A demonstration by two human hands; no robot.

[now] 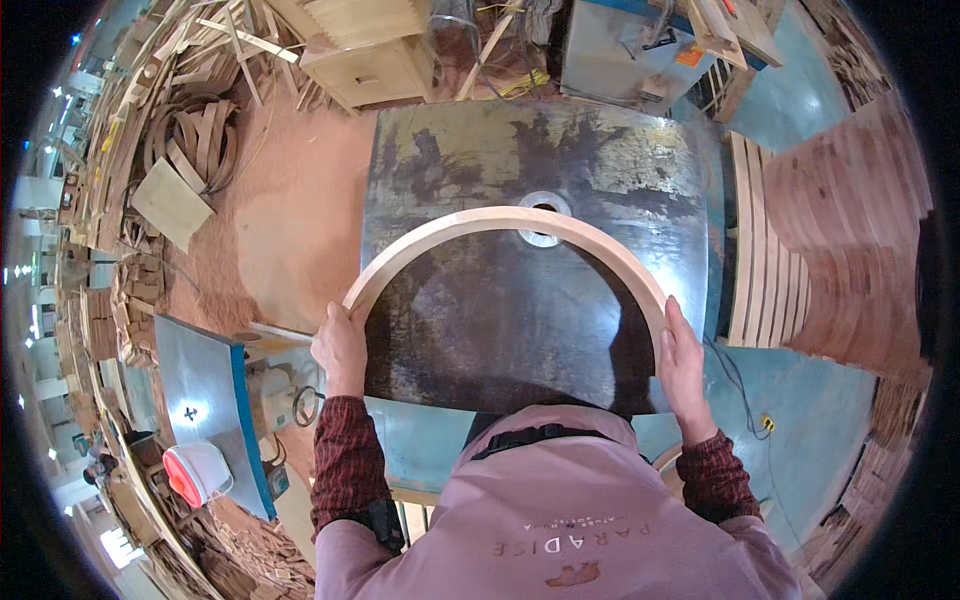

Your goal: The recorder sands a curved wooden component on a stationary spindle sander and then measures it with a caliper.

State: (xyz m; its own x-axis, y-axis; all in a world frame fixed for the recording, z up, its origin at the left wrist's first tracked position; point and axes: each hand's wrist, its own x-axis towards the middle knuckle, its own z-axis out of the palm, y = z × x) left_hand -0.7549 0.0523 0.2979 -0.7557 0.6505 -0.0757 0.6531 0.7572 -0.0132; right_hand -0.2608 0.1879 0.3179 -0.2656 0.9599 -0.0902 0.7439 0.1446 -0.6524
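A pale curved wooden piece point(490, 217), bent into a half-ring, is held level over a dark metal machine table point(500, 330). My left hand point(342, 345) is closed around its left end. At the right end, my right hand point(681, 360) grips the wood with the fingers lying along its outer side. The top of the arc passes across a round silver ring with a dark hole point(543, 207) set in the tabletop, covering part of it. Whether the wood rests on the metal I cannot tell.
Stacked curved boards point(840, 240) stand close to the table's right side. A smaller metal table point(200, 400) with a white bucket point(197, 472) is at the left. Wooden cabinets point(370, 70) stand behind; sawdust covers the left floor. A black cable point(738, 375) lies at the right.
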